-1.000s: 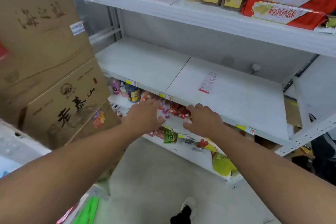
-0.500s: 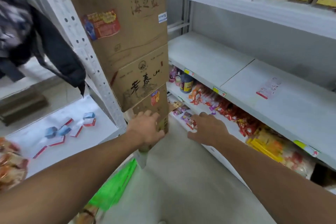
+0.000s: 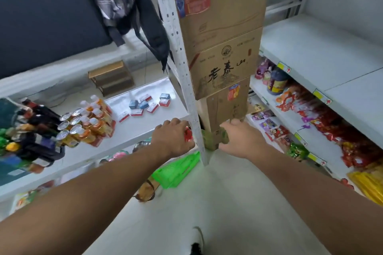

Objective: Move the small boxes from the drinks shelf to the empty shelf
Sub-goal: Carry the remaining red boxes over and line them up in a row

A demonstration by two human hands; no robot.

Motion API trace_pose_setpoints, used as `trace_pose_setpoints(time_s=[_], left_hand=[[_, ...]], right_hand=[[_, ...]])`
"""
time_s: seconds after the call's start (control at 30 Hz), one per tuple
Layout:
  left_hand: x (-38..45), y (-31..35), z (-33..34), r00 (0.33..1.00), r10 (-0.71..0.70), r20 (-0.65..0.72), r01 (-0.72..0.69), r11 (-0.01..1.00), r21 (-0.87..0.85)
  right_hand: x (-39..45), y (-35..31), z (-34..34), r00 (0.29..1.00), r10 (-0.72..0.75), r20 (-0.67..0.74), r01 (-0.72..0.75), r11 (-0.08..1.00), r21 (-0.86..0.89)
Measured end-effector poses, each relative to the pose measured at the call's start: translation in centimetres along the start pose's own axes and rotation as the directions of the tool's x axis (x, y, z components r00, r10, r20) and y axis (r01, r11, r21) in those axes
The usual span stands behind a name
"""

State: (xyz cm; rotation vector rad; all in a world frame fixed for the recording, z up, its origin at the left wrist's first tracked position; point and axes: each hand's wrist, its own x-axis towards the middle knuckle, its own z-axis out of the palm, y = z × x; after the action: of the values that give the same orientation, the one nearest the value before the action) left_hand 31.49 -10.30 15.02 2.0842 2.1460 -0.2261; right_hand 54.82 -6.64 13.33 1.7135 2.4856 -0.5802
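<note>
Several small boxes [image 3: 145, 103], blue ones and red-and-white ones, lie loose on the white drinks shelf [image 3: 132, 130] at centre left, beside orange bottles and cans [image 3: 87, 124]. The empty shelf [image 3: 331, 56] is at the upper right. My left hand [image 3: 173, 137] hangs in front of the drinks shelf's edge, well short of the boxes. Its fingers are curled and a small red thing [image 3: 188, 135] shows at them; whether the hand holds it I cannot tell. My right hand [image 3: 238, 138] is stretched toward the foot of a cardboard stack, with nothing in it.
A perforated white post [image 3: 182, 68] stands between my hands. Behind it rise stacked cardboard cartons [image 3: 223, 47]. A dark jacket [image 3: 132, 10] hangs above the drinks shelf. Snack packets [image 3: 323, 122] fill the shelves under the empty shelf. A green basket [image 3: 176, 170] sits low by the post.
My view has swung left from the empty shelf to the drinks shelf. Both hands left the empty shelf's edge and now sit on either side of the post.
</note>
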Motion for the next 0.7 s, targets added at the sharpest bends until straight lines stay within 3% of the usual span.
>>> trace_pose_setpoints(time_s=[0.27, 0.7], left_hand=[[-3.7, -9.8, 1.6, 0.988, -0.154, 0.009, 0.154, 0.987, -0.056], [-5.1, -28.1, 6.9, 0.950, -0.306, 0.066, 0.313, 0.939, -0.143]], right_hand=[[2.7, -10.3, 0.5, 0.990, -0.144, 0.014, 0.144, 0.986, -0.080], [9.8, -25.5, 7.3, 0.978, -0.124, 0.169, 0.139, 0.987, -0.082]])
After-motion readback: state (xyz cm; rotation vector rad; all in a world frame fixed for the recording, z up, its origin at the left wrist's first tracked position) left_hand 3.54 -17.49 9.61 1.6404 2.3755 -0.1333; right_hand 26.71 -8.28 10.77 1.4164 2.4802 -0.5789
